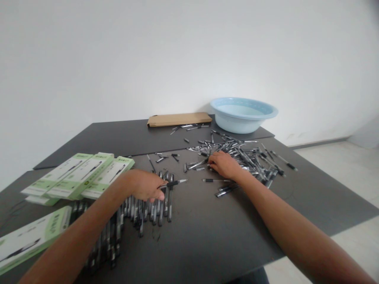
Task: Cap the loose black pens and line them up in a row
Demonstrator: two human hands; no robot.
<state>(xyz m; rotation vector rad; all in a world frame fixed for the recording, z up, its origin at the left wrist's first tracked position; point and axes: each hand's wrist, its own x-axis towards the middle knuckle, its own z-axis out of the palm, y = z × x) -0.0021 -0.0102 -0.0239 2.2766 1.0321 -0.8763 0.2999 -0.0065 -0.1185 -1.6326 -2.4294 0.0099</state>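
My left hand (149, 185) holds an uncapped pen (173, 183) with a black grip, its pale tip pointing right. Below that hand lies a row of capped pens (154, 209), side by side, partly covered by my left forearm. At the near left edge of a loose heap of pen parts (242, 157) is my right hand (223, 163), its fingers curled downward. What those fingertips pinch, if anything, is hidden. Just below my right hand, another uncapped pen (217, 180) lies on the table, close to a few clear pen pieces (225, 191).
Green and white pen boxes (79, 173) are stacked at the left, with another box (32, 238) nearer me. A light blue basin (242, 118) stands at the back right beside a flat brown cardboard piece (179, 119). The dark table (201, 240) meets a white wall behind.
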